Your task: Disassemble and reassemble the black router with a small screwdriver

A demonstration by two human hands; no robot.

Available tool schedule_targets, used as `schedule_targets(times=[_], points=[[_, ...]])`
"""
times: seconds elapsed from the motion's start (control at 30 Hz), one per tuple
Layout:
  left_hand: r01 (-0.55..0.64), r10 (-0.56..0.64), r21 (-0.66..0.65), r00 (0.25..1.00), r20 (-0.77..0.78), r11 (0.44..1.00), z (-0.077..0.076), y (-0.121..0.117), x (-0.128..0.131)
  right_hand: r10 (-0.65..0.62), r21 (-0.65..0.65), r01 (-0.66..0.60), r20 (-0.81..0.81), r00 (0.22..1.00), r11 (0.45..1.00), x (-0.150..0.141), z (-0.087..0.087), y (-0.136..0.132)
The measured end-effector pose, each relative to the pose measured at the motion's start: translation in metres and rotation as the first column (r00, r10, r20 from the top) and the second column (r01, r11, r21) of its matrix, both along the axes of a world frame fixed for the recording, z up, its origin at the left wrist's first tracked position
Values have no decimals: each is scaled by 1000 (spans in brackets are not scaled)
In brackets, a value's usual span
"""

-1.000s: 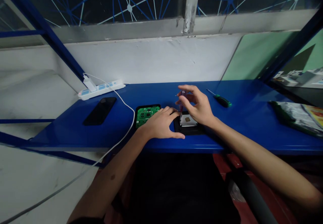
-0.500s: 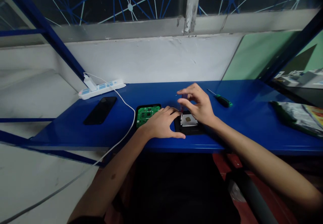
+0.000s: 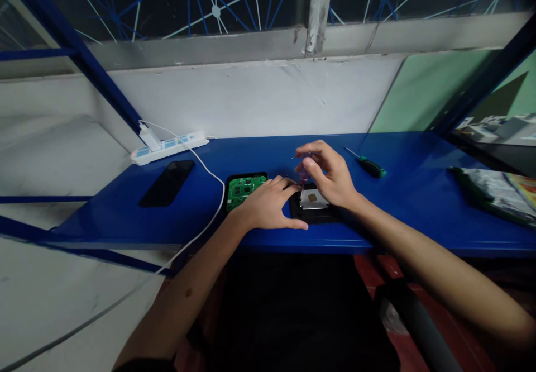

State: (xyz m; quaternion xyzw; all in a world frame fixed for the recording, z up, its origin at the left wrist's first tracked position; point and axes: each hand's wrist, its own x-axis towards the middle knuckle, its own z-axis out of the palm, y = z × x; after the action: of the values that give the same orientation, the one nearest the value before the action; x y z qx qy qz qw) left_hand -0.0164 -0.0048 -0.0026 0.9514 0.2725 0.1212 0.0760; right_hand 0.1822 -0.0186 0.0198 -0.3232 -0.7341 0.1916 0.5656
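Observation:
My right hand (image 3: 330,173) has its fingers round the clear handle of a screwdriver (image 3: 304,176), held upright. The screwdriver's tip meets the left side of a silver metal plate (image 3: 315,200) with a tan square on it. That plate lies in a black casing (image 3: 318,215) near the table's front edge. My left hand (image 3: 270,201) lies with thumb and fingers spread, its fingertips at the casing's left edge and partly hidden behind one another. Beside it, partly covered by this hand, is a green circuit board (image 3: 243,190) in a black shell.
On the blue table (image 3: 268,154) a green-handled screwdriver (image 3: 371,166) lies behind my right hand. A phone (image 3: 167,183) and a white power strip (image 3: 170,147) are at left, with a white cable (image 3: 215,179) crossing the table. At right rests a shiny packet (image 3: 498,190).
My right hand's thumb and fingers have shifted round the screwdriver handle, showing more of it. My left hand, the casing and the circuit board stay where they were.

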Motion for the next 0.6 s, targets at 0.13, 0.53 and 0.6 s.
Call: schedule_targets(times=[0.13, 0.53, 0.6], points=[[1, -1, -11, 1000, 3, 1000, 2, -1, 1, -59, 54, 56, 53, 997, 997, 0, 1, 1], [-9, 9, 1, 1000, -28, 1000, 5, -3, 1, 88, -59, -89, -14, 996, 994, 0, 1, 0], [-13, 13, 1, 1000, -26, 1000, 5, -3, 1, 116, -80, -119, -41, 992, 990, 1, 0, -1]])
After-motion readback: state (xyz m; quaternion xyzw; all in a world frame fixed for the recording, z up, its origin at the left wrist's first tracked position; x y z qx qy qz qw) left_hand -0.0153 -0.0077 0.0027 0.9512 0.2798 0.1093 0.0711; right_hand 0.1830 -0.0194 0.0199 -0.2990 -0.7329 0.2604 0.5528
